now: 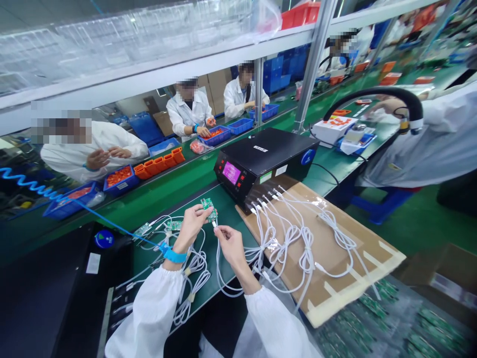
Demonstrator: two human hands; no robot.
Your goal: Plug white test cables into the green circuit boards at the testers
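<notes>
My left hand [194, 223] pinches a small green circuit board [209, 209] by its left edge, holding it above the bench. Just below the board, my right hand [230, 242] grips the white plug of a USB cable [218, 268]. The plug's tip meets the board's lower edge; whether it is seated I cannot tell. A blue wrist strap [174, 254] with a coiled cord circles my left wrist. Other green boards [174, 225] lie on the bench left of my hands, among white cables [196, 263].
A black tester box [266, 154] with a lit screen stands ahead, several white cables plugged into it and lying over a cardboard sheet [335, 258]. Another black box [63, 288] is at left. Co-workers sit across by blue bins [242, 126]. Bagged boards [357, 323] lie lower right.
</notes>
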